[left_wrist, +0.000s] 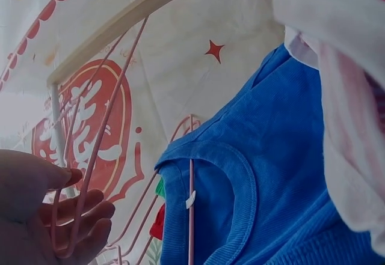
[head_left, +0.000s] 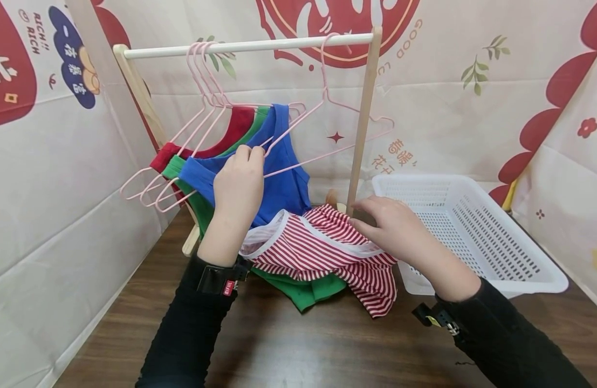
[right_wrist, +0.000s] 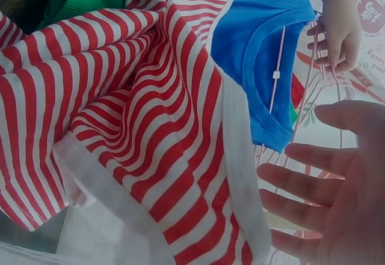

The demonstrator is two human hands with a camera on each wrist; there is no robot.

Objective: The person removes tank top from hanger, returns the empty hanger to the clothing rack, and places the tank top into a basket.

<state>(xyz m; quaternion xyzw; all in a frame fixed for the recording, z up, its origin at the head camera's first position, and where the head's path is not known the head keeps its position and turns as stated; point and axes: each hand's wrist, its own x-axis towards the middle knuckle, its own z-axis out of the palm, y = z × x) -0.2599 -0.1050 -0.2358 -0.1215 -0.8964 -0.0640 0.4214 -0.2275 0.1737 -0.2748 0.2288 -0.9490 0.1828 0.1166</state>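
Observation:
My left hand point(head_left: 240, 180) pinches one lower corner of a pink wire hanger point(head_left: 317, 158), whose hook is over the rack's rail near the right post. In the left wrist view, the thumb and fingers close around the bent wire end. A red-and-white striped top point(head_left: 303, 248) with white trim lies crumpled below. My right hand point(head_left: 395, 223) is by its right side, and its fingers look spread and relaxed in the right wrist view. Left of the pinched hanger, a blue top point(head_left: 283, 178), a green top point(head_left: 174, 168) and a red top point(head_left: 235, 129) hang on pink hangers.
A wooden rack with a white rail point(head_left: 162, 52) stands on the brown wood-grain table point(head_left: 298, 345). Green cloth point(head_left: 303, 291) sticks out under the striped top. To the right is a white perforated basket point(head_left: 546, 283). Printed white cloth point(head_left: 453, 124) forms the back and sides.

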